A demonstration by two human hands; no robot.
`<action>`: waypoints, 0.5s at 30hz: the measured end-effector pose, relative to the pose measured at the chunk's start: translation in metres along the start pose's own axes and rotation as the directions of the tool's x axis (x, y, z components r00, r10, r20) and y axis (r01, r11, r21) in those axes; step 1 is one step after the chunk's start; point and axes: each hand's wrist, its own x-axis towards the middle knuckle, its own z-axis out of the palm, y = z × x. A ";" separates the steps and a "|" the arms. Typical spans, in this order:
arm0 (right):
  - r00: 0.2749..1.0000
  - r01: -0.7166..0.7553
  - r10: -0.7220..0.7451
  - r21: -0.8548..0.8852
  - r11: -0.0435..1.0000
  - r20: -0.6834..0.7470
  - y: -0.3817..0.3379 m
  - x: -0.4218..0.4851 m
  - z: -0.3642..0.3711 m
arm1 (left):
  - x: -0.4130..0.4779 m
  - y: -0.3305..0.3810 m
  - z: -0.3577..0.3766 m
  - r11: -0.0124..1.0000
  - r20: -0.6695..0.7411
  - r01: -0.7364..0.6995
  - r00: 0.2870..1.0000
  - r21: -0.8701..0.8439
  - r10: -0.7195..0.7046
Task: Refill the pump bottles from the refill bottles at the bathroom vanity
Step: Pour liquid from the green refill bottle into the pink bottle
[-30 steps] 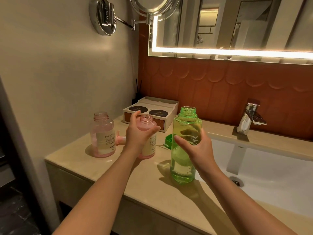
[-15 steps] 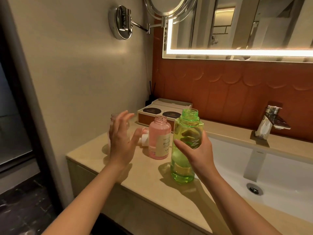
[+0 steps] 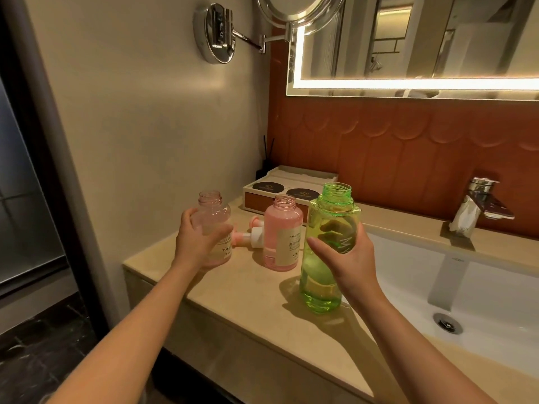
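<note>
We've got left hand (image 3: 201, 246) wrapped round pale pink bottle (image 3: 212, 212), right hand (image 3: 348, 259) round green bottle (image 3: 320, 290); probably slick, heavyish, so grip mid-body.

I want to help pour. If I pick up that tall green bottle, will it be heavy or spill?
Probably heavy: the green bottle seems well filled with liquid. Its neck has no cap, so tilting it would likely spill. Being tall and narrow, it might tip if bumped, though the right hand gripping its middle should steady it.
</note>
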 end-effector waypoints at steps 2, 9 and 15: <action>1.000 -0.004 0.004 0.004 1.000 0.002 0.001 0.000 0.000 | 0.000 0.002 0.003 1.000 -0.009 0.009 1.000 -0.015 -0.009; 1.000 -0.001 0.001 -0.004 1.000 0.016 0.001 0.000 -0.001 | -0.009 0.006 0.001 0.999 -0.030 -0.033 0.999 0.044 0.034; 0.999 -0.003 0.002 0.018 1.000 0.048 -0.004 -0.006 -0.007 | -0.043 0.009 -0.006 0.998 0.097 0.000 0.995 -0.067 0.006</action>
